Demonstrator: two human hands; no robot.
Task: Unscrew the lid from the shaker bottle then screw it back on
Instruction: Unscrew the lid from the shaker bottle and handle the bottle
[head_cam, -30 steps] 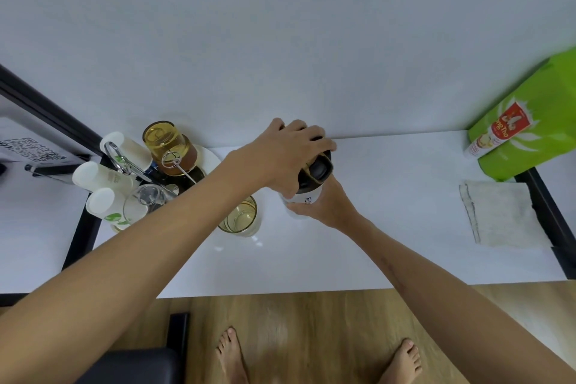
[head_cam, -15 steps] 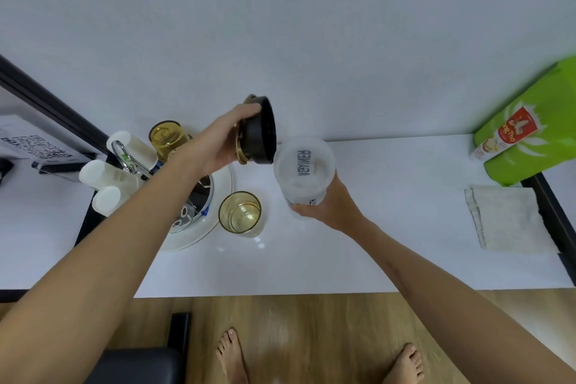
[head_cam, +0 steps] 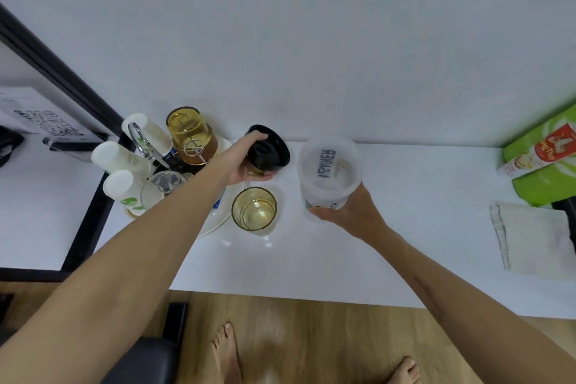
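Your left hand (head_cam: 246,162) holds the black lid (head_cam: 269,153), fingers wrapped around it, near the back edge of the white bench (head_cam: 405,243). Your right hand (head_cam: 349,212) grips the open shaker bottle (head_cam: 328,178) low down, just beside the lid, apart.

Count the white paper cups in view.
3, all lying on their sides at the table's left end: white paper cup at the back, middle one, front one with green print. More may be hidden behind the left arm.
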